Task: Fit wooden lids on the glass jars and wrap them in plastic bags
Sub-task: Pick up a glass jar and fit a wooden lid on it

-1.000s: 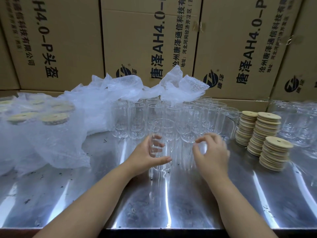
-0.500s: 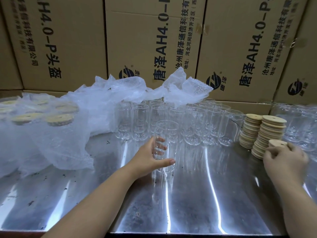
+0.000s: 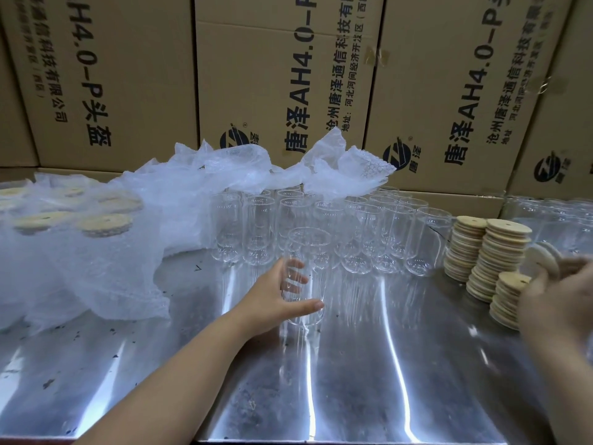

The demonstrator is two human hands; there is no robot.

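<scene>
A clear glass jar [image 3: 309, 252] stands upright on the shiny metal table [image 3: 369, 380], ahead of a block of several empty jars [image 3: 362, 232]. My left hand [image 3: 276, 300] grips this jar around its lower half, fingers behind the glass and thumb in front. Three stacks of round wooden lids [image 3: 500, 255] stand at the right. My right hand [image 3: 558, 300], blurred, holds one wooden lid [image 3: 542, 260] tilted on edge just above the nearest stack.
Bubble-wrap bags [image 3: 106, 252] lie heaped at the left, covering several lidded jars [image 3: 102, 224]. More bubble wrap [image 3: 321, 168] drapes over the back jars. Cardboard boxes [image 3: 288, 75] wall the rear. More glass jars [image 3: 561, 220] stand at far right.
My right hand left the jar, reached right to the lid stacks and has lifted one lid off the nearest stack. My left hand kept its hold on the jar.
</scene>
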